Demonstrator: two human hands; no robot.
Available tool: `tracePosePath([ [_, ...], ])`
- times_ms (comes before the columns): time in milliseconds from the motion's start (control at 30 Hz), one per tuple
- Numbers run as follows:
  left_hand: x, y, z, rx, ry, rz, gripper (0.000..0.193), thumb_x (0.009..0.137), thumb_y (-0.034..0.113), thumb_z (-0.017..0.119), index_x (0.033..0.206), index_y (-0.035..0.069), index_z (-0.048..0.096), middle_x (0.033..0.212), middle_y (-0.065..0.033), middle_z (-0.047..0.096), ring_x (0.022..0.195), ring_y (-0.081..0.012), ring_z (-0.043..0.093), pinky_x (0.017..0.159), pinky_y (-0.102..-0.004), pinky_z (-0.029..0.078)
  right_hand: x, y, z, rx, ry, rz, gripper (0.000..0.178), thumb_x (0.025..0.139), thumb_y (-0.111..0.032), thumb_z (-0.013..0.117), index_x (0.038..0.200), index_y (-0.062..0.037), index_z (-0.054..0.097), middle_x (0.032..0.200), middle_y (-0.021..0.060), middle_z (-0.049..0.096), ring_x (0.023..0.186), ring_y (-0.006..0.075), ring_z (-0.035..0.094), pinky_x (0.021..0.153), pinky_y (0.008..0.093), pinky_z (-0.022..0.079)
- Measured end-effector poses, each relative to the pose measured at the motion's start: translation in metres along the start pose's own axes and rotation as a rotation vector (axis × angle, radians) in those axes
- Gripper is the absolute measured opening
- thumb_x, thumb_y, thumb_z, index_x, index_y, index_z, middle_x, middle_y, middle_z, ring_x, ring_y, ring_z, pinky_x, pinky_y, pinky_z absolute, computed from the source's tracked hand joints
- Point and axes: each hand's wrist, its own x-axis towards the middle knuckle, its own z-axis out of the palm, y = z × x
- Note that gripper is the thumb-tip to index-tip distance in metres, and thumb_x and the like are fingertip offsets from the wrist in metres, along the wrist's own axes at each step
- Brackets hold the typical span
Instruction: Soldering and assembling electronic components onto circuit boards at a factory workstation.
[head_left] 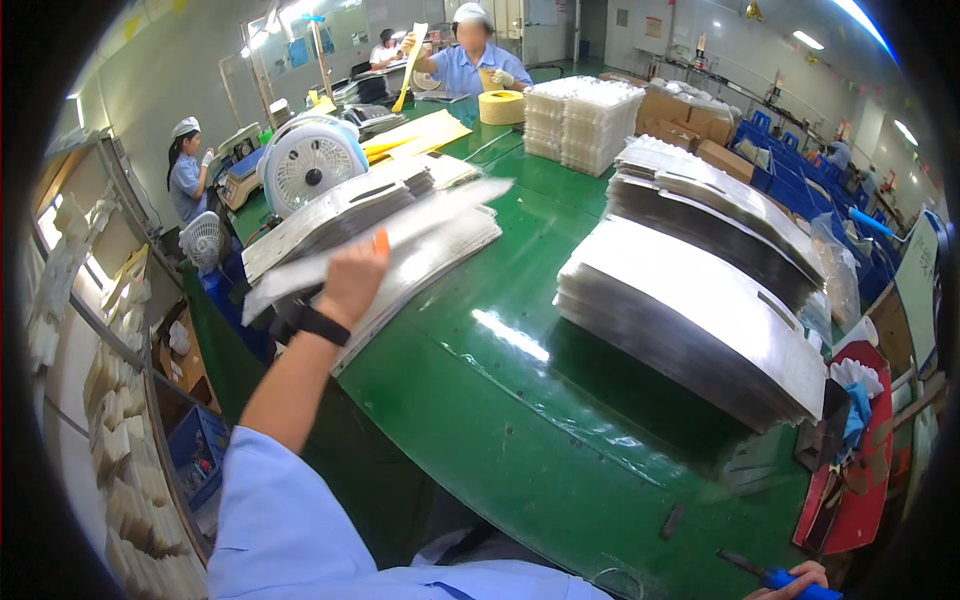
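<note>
My left hand (352,275), with an orange finger cover and a dark wristband, is closed on a long, thin metal sheet (440,208), blurred by motion. The sheet is tilted above a stack of similar sheets (420,262) on the left part of the table. A second sheet stack (340,210) rises just behind it. At the lower right edge, my right hand (800,580) grips a blue-handled tool (778,577) with a dark, narrow shaft; the picture's edge cuts off part of it. A tall pile of shiny metal sheets (690,310) stands on the right.
The green table (480,370) curves across the middle. A white-and-blue fan (313,165) stands at the left. Translucent trays (583,122) are piled at the back, near a yellow roll (501,107). A person (470,60) handles yellow strips across the table. A red tray (865,460) lies right.
</note>
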Motion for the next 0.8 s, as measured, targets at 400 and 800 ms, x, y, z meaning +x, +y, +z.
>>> tracePosePath([
  [400, 0.004, 0.06, -0.045, -0.46, -0.341, 0.038, 0.032, 0.078, 0.032, 0.065, 0.091, 0.002, 0.063, 0.086, -0.0103, 0.064, 0.083, -0.0244, 0.063, 0.067, -0.0354, 0.051, -0.002, 0.014, -0.013, 0.001, -0.05, 0.059, 0.024, 0.094, -0.023, 0.047, 0.081, -0.0045, 0.038, 0.069, 0.0058, 0.041, 0.065, 0.0164, 0.042, 0.062, 0.0294, 0.035],
  [800, 0.125, 0.247, -0.181, -0.919, 0.41, 0.623, 0.024, 0.08, 0.02, 0.062, 0.098, 0.005, 0.063, 0.107, -0.0065, 0.061, 0.107, -0.0244, 0.055, 0.097, -0.0409, 0.039, 0.005, 0.011, -0.021, -0.009, 0.027, 0.138, 0.024, 0.093, -0.023, 0.043, 0.078, -0.006, 0.034, 0.068, 0.0031, 0.035, 0.065, 0.0125, 0.037, 0.061, 0.0256, 0.029],
])
